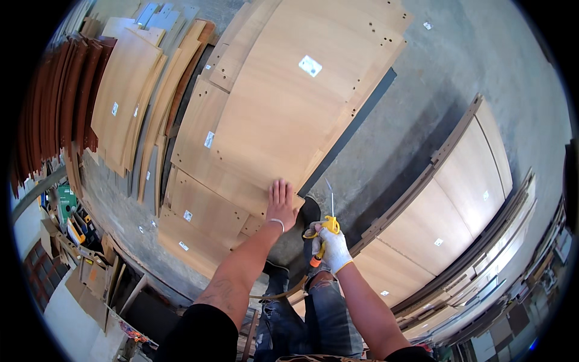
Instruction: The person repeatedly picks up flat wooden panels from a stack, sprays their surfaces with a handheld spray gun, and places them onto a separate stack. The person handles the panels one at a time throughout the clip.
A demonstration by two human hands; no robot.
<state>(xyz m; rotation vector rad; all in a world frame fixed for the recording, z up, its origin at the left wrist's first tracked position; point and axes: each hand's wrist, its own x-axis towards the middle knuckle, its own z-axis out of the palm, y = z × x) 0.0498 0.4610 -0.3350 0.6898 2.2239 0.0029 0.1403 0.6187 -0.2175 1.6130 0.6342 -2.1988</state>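
Observation:
My bare left hand [282, 204] lies flat, fingers stretched out, on the near corner of a light wood-coloured panel [271, 114]. Drilled holes run along the panel's edges, and a white label sticks to its face. In a white work glove, my right hand [335, 248] is wrapped round a yellow air blow gun [329, 225]. Its thin metal nozzle points away from me, over the gap to the right of the panel. An orange fitting [315, 261] shows at the bottom of the gun, and a hose [283, 295] trails from there toward my legs.
More panels [205, 205] lie beneath and beside the labelled one. Stacked boards [129, 96] and dark red boards [66, 90] stand at the left. A second panel stack [446, 205] is at the right. Boxes and tools [78, 226] sit lower left. Grey floor [470, 54] shows beyond.

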